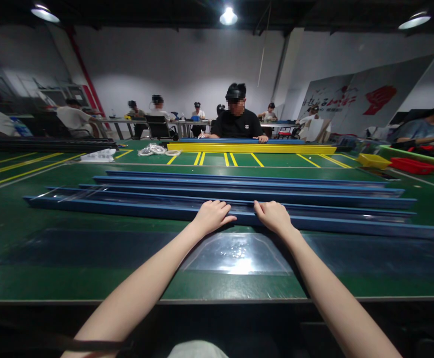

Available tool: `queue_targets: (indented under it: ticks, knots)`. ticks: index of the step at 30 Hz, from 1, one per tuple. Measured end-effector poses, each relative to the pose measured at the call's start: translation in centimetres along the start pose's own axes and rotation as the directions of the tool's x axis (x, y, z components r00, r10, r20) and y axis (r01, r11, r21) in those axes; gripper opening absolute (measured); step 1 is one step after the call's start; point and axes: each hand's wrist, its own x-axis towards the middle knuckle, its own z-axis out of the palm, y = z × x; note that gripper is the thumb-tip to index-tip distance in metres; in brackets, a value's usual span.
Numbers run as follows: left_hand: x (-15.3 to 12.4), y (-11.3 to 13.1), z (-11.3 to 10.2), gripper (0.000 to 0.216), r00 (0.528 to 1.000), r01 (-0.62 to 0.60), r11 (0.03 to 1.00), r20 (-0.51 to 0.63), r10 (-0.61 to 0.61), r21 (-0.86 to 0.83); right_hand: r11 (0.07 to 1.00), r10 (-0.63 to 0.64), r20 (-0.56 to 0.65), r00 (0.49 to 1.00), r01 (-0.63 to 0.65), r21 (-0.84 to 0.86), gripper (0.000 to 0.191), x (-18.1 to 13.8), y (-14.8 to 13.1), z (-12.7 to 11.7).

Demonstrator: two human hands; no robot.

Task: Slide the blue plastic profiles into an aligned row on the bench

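A long blue channel-shaped strip (108,207) lies across the near part of the green table (239,291). My left hand (211,217) grips its near wall left of the middle, fingers curled over the top edge and thumb in front. A short gap to the right, my right hand (274,217) holds the same wall, fingers folded over it. Clear film crosses the strip's left end. Several similar blue strips (373,201) lie parallel just behind. Between my forearms and the strip, a shiny transparent plastic sheet (235,253) lies flat on the table.
Across the table a person in black (239,124) touches a blue strip behind a yellow strip (254,148). Coiled white cable (153,149) and a white packet (98,155) lie far left. Yellow (374,161) and red trays (414,165) stand far right. Other people sit behind.
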Motion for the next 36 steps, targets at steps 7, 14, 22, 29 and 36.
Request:
queue_targets:
  ticks: [7, 14, 22, 29, 36]
  knots:
    - [0.0, -0.1, -0.1, 0.038, 1.000, -0.003, 1.000, -0.014, 0.004, 0.012, 0.999, -0.041, -0.002, 0.999, 0.041, -0.034, 0.056, 0.3, 0.1, 0.2]
    - [0.1, 0.2, -0.4, 0.037, 0.999, -0.012, 1.000, -0.045, 0.013, 0.015, 0.997, -0.056, 0.004, 0.998, 0.056, -0.049, 0.056, 0.2, 1.7, 0.3]
    - [0.0, 0.1, -0.2, 0.035, 0.998, -0.014, 0.999, -0.056, 0.016, 0.029, 0.998, -0.012, 0.016, 1.000, 0.013, -0.064, 0.054, 0.0, 3.8, 0.4]
    - [0.1, 0.2, -0.1, 0.034, 0.998, -0.019, 0.999, -0.054, 0.021, 0.034, 0.999, 0.014, 0.016, 1.000, -0.013, -0.045, 0.053, -0.2, 3.3, 0.0]
    - [0.1, 0.1, -0.1, 0.035, 0.998, -0.020, 0.999, -0.052, 0.022, 0.032, 0.999, -0.023, -0.008, 1.000, 0.023, -0.042, 0.052, -0.2, 1.3, -0.4]
